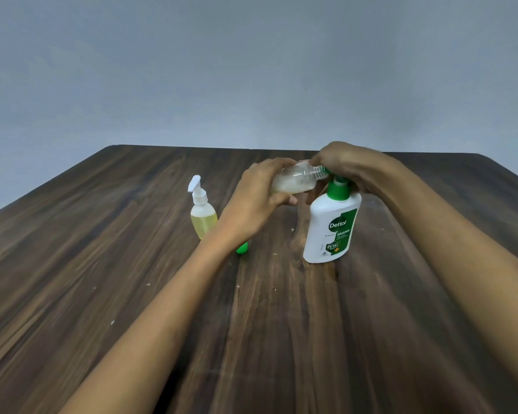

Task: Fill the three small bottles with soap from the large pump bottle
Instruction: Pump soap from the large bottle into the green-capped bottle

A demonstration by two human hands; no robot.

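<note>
Two hands meet above the tabletop (102, 264): your left hand (259, 201) grips the small bottle (296, 181) tilted against the pump bottle's (331, 228) nozzle; your right hand's (346, 165) fingers curl over the pump.

My big bottle (331, 228) is white with a green label and green pump collar. The clear bottle (296, 180) holds whitish soap. Another (203, 215) shows pale yellow under a white pump. The table (102, 264) is dark streaked woodgrain.
</note>
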